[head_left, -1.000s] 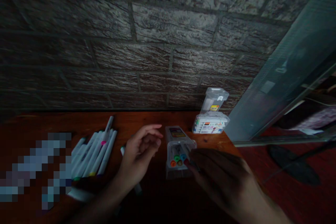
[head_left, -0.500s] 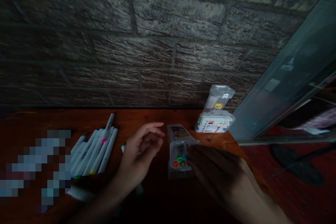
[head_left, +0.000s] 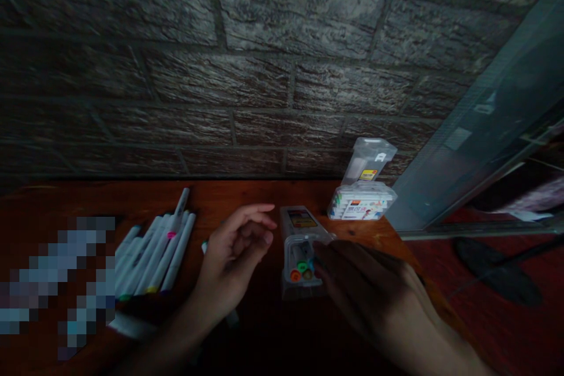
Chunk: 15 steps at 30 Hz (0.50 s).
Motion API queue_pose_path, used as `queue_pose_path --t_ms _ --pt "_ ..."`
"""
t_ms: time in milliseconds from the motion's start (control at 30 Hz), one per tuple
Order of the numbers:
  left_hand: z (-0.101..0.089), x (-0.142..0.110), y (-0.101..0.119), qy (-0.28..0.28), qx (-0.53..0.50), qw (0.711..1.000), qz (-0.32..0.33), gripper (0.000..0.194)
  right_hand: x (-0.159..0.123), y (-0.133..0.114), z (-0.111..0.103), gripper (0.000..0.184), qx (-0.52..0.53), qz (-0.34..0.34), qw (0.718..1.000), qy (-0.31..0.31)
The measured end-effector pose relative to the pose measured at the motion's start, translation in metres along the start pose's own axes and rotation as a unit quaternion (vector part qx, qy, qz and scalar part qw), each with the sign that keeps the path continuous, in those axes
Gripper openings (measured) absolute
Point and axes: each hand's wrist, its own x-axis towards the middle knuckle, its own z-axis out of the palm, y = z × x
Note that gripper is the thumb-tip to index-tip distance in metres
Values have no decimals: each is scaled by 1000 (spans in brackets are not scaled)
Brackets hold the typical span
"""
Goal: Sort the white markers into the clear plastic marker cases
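A clear plastic marker case (head_left: pixel 299 289) lies on the wooden table in front of me. Inside it are an orange-ended marker (head_left: pixel 295 275), a green-ended marker (head_left: pixel 302 266) and a brownish one. My right hand (head_left: pixel 374 288) is at the case's right side, its fingers together on a blue-ended marker (head_left: pixel 311 263) at the opening; the fingertips are dark and partly hidden. Left of the case hovers my left hand (head_left: pixel 235 252), holding nothing, with index finger stretched, thumb apart and the other fingers loosely curled. Beneath its wrist a white marker (head_left: pixel 232 318) partly shows.
Several white markers (head_left: pixel 154 252) lie in a row on the left of the table (head_left: pixel 247 191). At the back right stand a filled marker box (head_left: pixel 362 202) and an upright clear container (head_left: pixel 370 158). A stone wall (head_left: pixel 259 82) closes off the back. Far left is pixelated.
The view has shifted slightly. Both hands keep nearly the same place; the right hand's fingers stay at the blue-ended marker in the case opening.
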Motion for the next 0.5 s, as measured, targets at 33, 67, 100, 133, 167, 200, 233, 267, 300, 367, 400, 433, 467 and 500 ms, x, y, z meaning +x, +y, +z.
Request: queue_pose_path --t_ms 33,67,100,133,167,200,233,267,300,367,400,433,467,500 --pt "0 0 -1 -1 5 1000 -1 27 0 0 0 33 1 1 1000 0" --pt "-1 -1 -1 -2 8 1000 -2 28 1 0 -1 34 3 1 1000 1" --pt "-1 -1 -2 -4 9 1000 0 28 1 0 -1 35 5 1 1000 3" --pt "-1 -1 -2 -6 8 1000 3 28 1 0 -1 35 6 1 1000 5" --pt "-2 -1 -2 -8 6 1000 7 28 1 0 -1 35 7 0 1000 7" --pt "-2 -1 -2 -8 6 1000 8 28 1 0 -1 34 9 1 1000 7" --pt "-2 -1 -2 -8 6 1000 8 28 1 0 -1 33 11 1 1000 7" --pt "-2 -1 -2 -8 7 1000 6 28 1 0 -1 32 13 3 1000 10" --pt "-1 -1 -2 -7 8 1000 3 28 0 0 -1 31 16 6 1000 13" --pt "-1 -1 -2 -9 8 1000 -1 28 0 0 -2 29 20 13 999 24" --pt "-1 -1 -2 -9 7 1000 -2 28 0 0 -2 29 22 14 999 31" --pt "-1 -1 -3 -8 6 1000 -2 27 0 0 -3 29 23 15 999 38" --pt "-1 -1 -3 -7 7 1000 -3 27 -1 0 -4 28 24 16 998 48" --pt "-1 0 -3 -7 9 1000 -4 27 -1 1 -5 27 26 17 998 59"
